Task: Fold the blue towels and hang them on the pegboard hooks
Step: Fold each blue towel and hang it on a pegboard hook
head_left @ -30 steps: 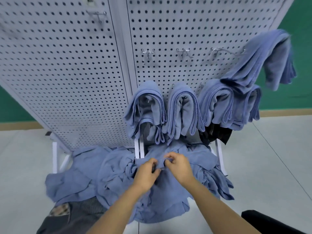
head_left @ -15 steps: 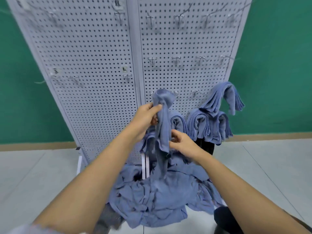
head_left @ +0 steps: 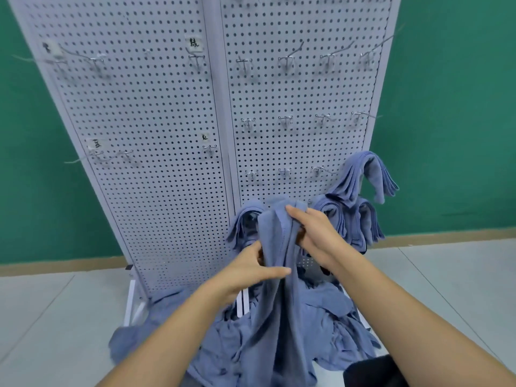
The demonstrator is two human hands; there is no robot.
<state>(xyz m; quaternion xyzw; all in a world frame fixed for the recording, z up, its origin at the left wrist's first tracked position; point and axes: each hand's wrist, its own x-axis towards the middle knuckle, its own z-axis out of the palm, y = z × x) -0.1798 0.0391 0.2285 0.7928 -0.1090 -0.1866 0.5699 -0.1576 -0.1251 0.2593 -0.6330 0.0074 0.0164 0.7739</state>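
A blue towel (head_left: pixel 282 289) hangs lengthwise in front of the white pegboard (head_left: pixel 156 141). My right hand (head_left: pixel 315 233) grips its top end, fingers curled over the bunched cloth. Lower on the left edge, my left hand (head_left: pixel 251 270) pinches the towel, thumb lying across the front. Folded blue towels hang on the lowest hooks: one at the left (head_left: pixel 245 222) behind the held towel, others at the right (head_left: pixel 354 219), and one draped higher (head_left: pixel 368 174). A heap of loose blue towels (head_left: pixel 329 331) lies at the board's foot.
Several bare metal hooks (head_left: pixel 284 120) stick out of the right panel in rows, with a few more and paper labels on the left panel. A green wall stands behind. Grey floor tiles spread on both sides. A dark object (head_left: pixel 371 372) sits at the bottom right.
The towel came up off the heap. My hands swapped heights: the right went up to the towel's top, the left dropped to its lower edge. The view tilted upward.
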